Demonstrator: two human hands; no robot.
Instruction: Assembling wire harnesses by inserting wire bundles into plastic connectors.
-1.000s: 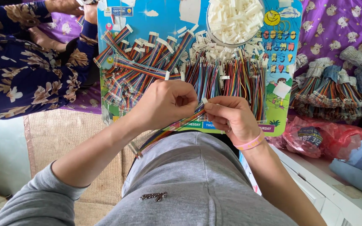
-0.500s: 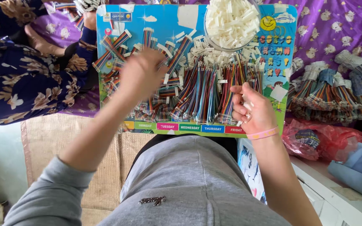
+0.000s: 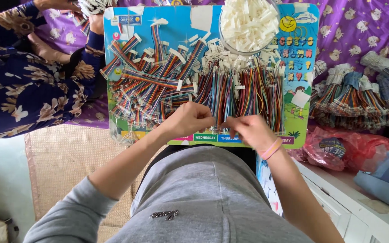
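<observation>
Your left hand [image 3: 189, 119] and right hand [image 3: 247, 129] meet at the near edge of the colourful children's board [image 3: 118, 54], fingers pinched on thin multicoloured ribbon wires [image 3: 244, 92]. Keep strands flat; draw one white plastic connector [image 3: 248, 22] at a time.

Purple patterned cloth [image 3: 361, 31] covers the floor beyond the hands, a woven tan mat [image 3: 64, 166] lies left of them over pale floor [image 3: 1, 180], a white cabinet [image 3: 338, 202] stands right, all in soft even daylight.
</observation>
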